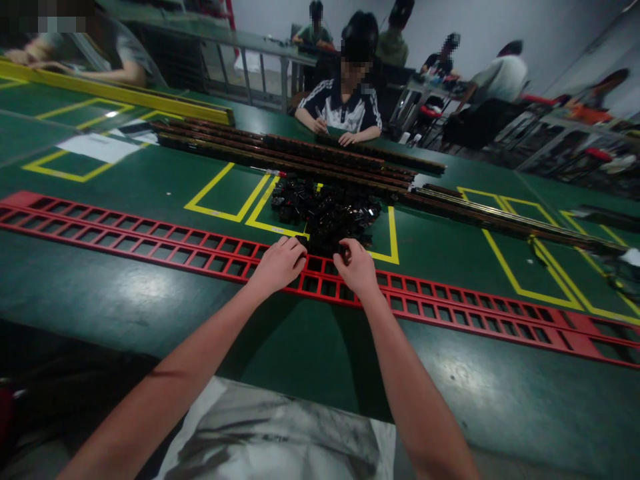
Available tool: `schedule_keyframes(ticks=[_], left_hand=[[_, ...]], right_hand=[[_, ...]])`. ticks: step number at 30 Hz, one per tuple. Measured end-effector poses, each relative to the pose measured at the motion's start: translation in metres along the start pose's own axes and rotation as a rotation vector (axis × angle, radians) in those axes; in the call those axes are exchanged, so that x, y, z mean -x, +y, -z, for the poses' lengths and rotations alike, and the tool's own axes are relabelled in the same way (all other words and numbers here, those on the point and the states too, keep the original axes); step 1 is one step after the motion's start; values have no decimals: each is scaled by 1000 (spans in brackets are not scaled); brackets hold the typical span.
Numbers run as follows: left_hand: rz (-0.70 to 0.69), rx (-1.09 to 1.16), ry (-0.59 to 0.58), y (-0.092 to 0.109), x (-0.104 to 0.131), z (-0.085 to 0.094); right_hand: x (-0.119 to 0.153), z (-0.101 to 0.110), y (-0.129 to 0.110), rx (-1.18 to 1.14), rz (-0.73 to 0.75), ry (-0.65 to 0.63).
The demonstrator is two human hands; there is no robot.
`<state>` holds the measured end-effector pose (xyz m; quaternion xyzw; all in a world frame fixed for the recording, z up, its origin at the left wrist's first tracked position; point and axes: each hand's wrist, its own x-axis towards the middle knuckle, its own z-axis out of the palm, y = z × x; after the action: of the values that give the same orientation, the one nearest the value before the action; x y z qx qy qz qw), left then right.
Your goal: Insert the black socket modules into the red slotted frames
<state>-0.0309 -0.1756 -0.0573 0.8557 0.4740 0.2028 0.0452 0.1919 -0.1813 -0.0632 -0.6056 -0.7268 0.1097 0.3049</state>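
A long red frame (173, 252) with two rows of square openings lies across the table in front of me. Over it, my left hand (283, 262) is closed with its fingers curled toward a dark piece; what it grips is mostly hidden. To its right, my right hand (358, 265) is closed, thumb and fingers bent around a small black part (345, 253). Just beyond both hands is a heap of small black parts (333, 210), some glossy. Its near side comes close to my fingertips.
Long dark rails (320, 157) lie in a bundle behind the heap. Yellow tape outlines (217, 212) mark the green table (150, 307). White paper (100, 147) and a yellow bar (150, 100) are at the left. A person (345, 110) sits opposite; others sit farther back.
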Motion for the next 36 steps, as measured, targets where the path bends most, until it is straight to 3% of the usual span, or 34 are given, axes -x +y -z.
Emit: schedule_keyframes(ticks=[5, 14, 36], left_hand=[[9, -2, 1, -1, 0, -1], [5, -5, 3, -1, 0, -1], [-1, 1, 28, -2, 0, -2]], right_hand=[[5, 9, -2, -82, 63, -1], [5, 14, -7, -103, 201, -198], [3, 14, -5, -97, 321, -179]])
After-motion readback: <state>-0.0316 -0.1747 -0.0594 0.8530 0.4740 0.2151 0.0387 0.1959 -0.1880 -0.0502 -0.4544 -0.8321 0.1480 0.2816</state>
